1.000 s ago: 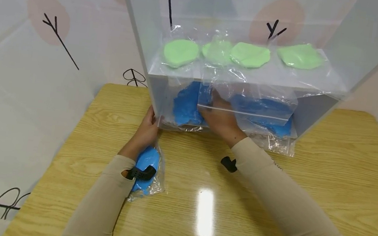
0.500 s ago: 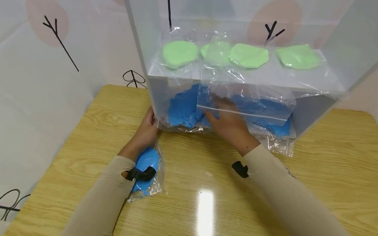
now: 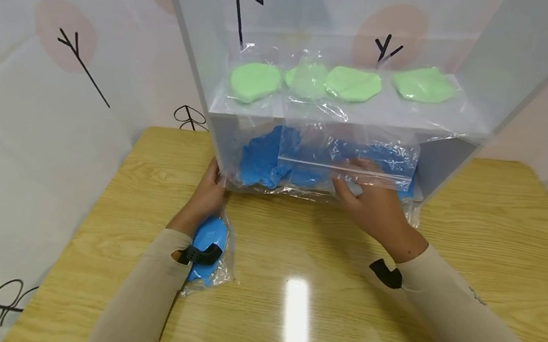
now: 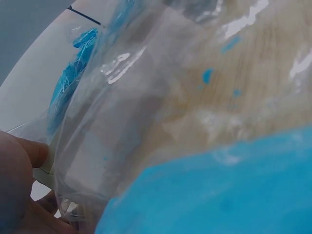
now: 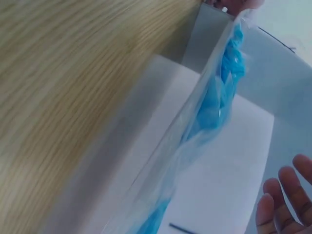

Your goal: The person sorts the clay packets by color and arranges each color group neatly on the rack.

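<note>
My left hand (image 3: pixel 210 191) grips the lower left corner of a white shelf unit (image 3: pixel 192 41); in the left wrist view the thumb (image 4: pixel 36 153) lies on one side of its edge, fingers on the other. Beside that wrist, a clear bag with flat blue clay (image 3: pixel 209 237) lies on the table. My right hand (image 3: pixel 379 207) reaches into the lower compartment, fingertips behind a hanging clear zip bag (image 3: pixel 346 168). The right wrist view shows its fingers (image 5: pixel 292 192) spread, with nothing in them. Bagged blue clay (image 3: pixel 260 161) stands in the compartment's left part, more blue clay (image 3: pixel 384 153) at right.
Several bagged light green clay pieces (image 3: pixel 254 82) lie in a row on the upper shelf board, some plastic hanging over its front edge. Wood-grain table (image 3: pixel 250 282) extends in front and to both sides. A printed cloth (image 3: pixel 84 130) hangs behind and at left.
My right hand has moved right along the lower compartment, away from the blue clay at left. My left hand keeps its place at the shelf corner; the view has shifted slightly.
</note>
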`<state>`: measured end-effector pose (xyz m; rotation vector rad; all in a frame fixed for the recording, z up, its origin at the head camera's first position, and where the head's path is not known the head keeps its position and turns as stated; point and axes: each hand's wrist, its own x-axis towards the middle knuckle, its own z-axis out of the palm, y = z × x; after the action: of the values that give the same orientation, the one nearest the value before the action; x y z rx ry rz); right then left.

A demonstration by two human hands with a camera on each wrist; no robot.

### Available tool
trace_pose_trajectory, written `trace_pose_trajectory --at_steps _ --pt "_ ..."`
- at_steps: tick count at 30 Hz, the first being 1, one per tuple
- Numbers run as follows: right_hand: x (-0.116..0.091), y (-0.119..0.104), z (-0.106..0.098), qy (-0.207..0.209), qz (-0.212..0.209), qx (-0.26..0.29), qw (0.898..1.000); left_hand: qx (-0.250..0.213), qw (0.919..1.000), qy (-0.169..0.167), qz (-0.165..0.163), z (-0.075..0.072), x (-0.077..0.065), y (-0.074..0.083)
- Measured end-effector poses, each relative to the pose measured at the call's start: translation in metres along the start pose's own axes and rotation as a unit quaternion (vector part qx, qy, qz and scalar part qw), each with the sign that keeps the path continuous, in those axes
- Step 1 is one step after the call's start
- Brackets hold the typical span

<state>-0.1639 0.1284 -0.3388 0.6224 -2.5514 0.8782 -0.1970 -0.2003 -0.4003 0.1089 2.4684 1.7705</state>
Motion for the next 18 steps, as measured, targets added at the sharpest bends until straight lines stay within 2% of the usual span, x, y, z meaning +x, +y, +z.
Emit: trace_pose_trajectory --at_steps 4,9,12,15,18 --pt "-0.012 0.012 -0.011 0.043 -0.045 -0.016 0.998 -0.006 0.9999 0.007 0.011 0.001 0.009 -0.019" --pt "-0.025 0.03 -0.022 0.097 -0.083 -0.024 0.992 0.005 0.9996 0.013 0.023 0.003 0.01 -0.022" --pt "-0.029 0.04 -0.027 0.118 -0.073 -0.008 0.99 0.007 0.9995 0.014 0.027 0.002 0.01 -0.02" --pt "-0.034 0.048 -0.03 0.145 -0.042 0.008 0.988 0.006 0.9996 0.015 0.023 0.002 0.009 -0.021" --pt "-0.038 0.053 -0.033 0.186 -0.012 0.023 0.982 0.002 0.9997 0.015 0.02 0.001 0.008 -0.022"
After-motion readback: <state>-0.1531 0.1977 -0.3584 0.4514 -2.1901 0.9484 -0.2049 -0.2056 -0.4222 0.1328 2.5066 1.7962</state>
